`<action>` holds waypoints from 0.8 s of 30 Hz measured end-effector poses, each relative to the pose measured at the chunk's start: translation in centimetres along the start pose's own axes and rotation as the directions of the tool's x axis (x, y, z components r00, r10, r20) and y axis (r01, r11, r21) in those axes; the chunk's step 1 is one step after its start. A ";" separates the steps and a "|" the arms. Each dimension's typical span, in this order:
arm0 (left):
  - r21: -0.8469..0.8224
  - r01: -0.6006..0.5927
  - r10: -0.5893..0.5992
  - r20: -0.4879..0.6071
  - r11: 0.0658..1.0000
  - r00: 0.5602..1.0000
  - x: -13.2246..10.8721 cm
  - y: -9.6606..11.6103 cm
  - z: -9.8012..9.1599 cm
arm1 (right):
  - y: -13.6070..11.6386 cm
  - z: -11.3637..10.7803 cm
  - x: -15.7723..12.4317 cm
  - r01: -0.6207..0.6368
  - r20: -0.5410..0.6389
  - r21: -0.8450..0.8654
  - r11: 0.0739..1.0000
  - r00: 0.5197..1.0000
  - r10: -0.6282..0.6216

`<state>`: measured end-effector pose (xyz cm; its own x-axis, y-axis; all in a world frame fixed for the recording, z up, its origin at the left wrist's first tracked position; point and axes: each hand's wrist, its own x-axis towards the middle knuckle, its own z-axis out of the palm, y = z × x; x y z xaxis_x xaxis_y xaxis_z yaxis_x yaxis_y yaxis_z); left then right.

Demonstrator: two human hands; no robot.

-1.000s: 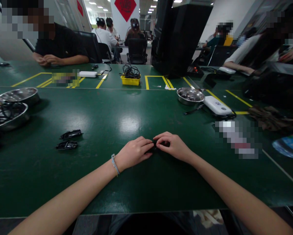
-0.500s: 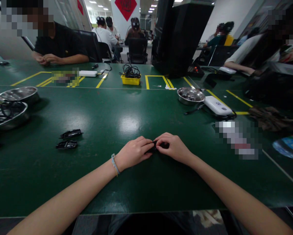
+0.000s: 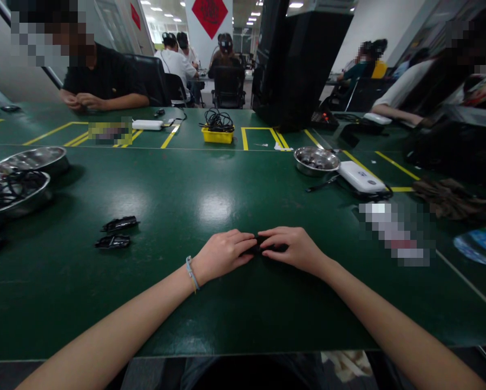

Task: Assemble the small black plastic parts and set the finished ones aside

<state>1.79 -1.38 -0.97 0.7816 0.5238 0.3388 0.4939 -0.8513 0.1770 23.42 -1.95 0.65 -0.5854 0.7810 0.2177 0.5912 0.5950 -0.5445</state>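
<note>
In the middle of the near table, a small dark plastic part (image 3: pixel 260 245) lies between my two hands, mostly covered by fingers. My left hand (image 3: pixel 225 251) grips its left end, thumb below and fingers above. My right hand (image 3: pixel 294 248) has its thumb and straightened fingers around the right side of the part, with black showing between them. Its exact kind cannot be made out. To the left lie two glossy black plastic pieces, a farther one (image 3: pixel 121 223) and a nearer one (image 3: pixel 113 241), side by side and untouched.
Steel bowls stand at left, one with black cables (image 3: pixel 15 189); another steel bowl (image 3: pixel 316 161) with small parts is at right, beside a white power bank (image 3: pixel 360 177). A yellow bin (image 3: pixel 217 135) with cables and a black computer tower (image 3: pixel 303 70) stand beyond. Co-workers sit across.
My right hand's fingers have straightened from a curled pinch and spread over the part. My left hand keeps its grip. The whole view has shifted slightly.
</note>
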 end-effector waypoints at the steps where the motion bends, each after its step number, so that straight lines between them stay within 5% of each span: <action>1: -0.001 0.004 -0.004 0.002 1.000 1.000 0.0 0.0 0.0 | 0.1 -0.1 -0.1 0.015 0.010 -0.005 1.000 1.000 -0.015; 15: 0.015 -0.055 0.055 -0.033 0.998 0.998 0.9 0.0 0.8 | 0.5 0.1 -0.2 0.000 -0.061 -0.067 0.998 0.998 -0.004; 24: -0.039 -0.059 0.058 -0.033 0.997 0.998 5.9 1.1 3.1 | 3.4 -2.2 -2.2 -0.106 -0.100 -0.218 0.970 0.991 0.086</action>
<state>8.10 0.90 -1.66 0.7958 0.4725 0.3787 0.4314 -0.8813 0.1930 27.98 -1.22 0.07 -0.4743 0.8441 0.2499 0.7564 0.5360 -0.3749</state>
